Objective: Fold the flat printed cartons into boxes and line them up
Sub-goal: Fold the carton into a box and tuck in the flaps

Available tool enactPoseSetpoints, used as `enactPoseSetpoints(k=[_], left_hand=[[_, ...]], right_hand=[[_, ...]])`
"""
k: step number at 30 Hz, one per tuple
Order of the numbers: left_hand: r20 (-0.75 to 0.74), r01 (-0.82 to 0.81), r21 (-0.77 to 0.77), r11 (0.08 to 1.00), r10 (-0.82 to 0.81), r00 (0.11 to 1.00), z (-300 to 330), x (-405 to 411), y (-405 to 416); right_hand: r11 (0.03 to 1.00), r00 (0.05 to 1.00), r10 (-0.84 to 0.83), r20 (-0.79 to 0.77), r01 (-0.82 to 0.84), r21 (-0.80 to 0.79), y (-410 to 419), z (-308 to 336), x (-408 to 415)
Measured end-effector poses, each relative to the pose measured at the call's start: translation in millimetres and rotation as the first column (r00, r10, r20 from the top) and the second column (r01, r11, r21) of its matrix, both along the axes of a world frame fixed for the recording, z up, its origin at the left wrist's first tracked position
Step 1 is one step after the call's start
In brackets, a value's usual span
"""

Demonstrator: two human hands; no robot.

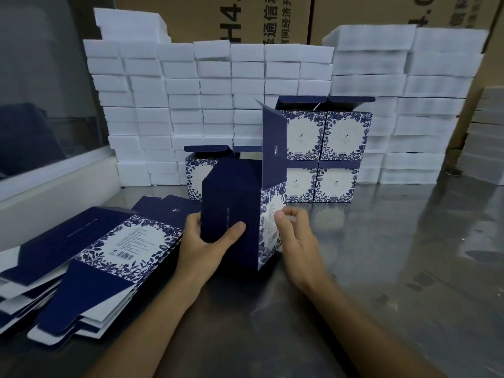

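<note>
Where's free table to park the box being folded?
Bare steel table right of the right hand, in front of the finished boxes. Left is crowded: flat cartons reach the left hand holding the box.

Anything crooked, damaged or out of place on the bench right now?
Nothing looks damaged. The flat cartons on the left lie fanned rather than squared, and the foam blocks behind are unevenly stacked. The finished boxes sit neatly, two high.
</note>
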State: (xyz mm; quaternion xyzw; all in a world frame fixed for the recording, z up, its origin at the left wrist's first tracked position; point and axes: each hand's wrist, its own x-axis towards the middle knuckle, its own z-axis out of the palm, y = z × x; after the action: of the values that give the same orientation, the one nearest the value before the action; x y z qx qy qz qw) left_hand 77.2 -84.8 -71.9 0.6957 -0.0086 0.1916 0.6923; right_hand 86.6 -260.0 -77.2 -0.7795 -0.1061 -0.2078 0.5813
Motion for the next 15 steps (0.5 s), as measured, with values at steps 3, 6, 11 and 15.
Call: enactPoseSetpoints(k=[3, 6, 11, 15], left_hand=[[0.034, 0.072, 0.043, 0.996, -0.074, 0.997, 2, -3, 0], [0.064, 0.160, 0.121, 0.980, -0.169, 0.984, 5, -7, -2], [0.054, 0.245, 0.181, 0.953, -0.258, 0.965, 6, -6, 2], [0.115, 0.129, 0.213, 0.969, -0.156, 0.981, 3, -7, -10]], right_hand=[[0.988, 0.993, 0.111, -0.038, -0.106, 0.109, 2, 1, 0], [0.960, 0.980, 0.175, -0.099, -0.148, 0.237, 3, 3, 3], [0.907, 0.975, 0.174, -0.137, -0.104, 0.409, -3, 7, 7], [0.917, 0.988, 0.053, -0.144, 0.009, 0.398, -4, 8, 6]])
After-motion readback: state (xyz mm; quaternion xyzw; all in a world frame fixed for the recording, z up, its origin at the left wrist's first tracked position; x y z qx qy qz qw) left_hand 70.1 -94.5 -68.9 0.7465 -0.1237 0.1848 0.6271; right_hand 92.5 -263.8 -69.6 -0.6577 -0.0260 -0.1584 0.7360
